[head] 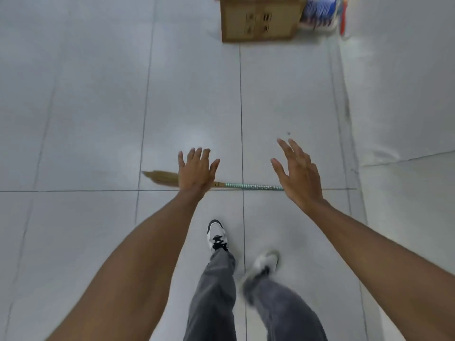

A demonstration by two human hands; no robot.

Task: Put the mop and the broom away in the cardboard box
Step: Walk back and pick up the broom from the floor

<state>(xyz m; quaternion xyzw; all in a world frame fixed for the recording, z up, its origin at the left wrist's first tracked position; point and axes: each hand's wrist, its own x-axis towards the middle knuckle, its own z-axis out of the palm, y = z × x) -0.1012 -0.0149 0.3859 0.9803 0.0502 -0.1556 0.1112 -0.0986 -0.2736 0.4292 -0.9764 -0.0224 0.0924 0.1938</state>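
**A:** Where is the broom?

**B:** The broom [236, 185] lies flat on the pale grey tiled floor [98, 107], running left to right along a grout line. Its straw-coloured bristles point left and its handle, wrapped in a green and silver pattern, points right.

**A:** And the hands?

**B:** Both bare arms reach forward and down. The left hand [197, 172] is above the place where bristles meet handle, palm down, its grip spread wide with fingers fanned. The right hand [298, 175] is over the far end of the handle, its grip also spread, fingers straight and apart. Neither hand holds anything; whether either touches the broom cannot be told.

**A:** Where is the box?

**B:** The cardboard box [258, 19] stands on the floor at the top of the view, well apart from the broom, beyond the hands. Just to its right is a blurred cluster of blue, white and red things [322, 13], too unclear to name.

**A:** Anything of the person?

**B:** Grey trousers [214, 291] and white sneakers with black laces [218, 235] show below the arms; the right foot is blurred.
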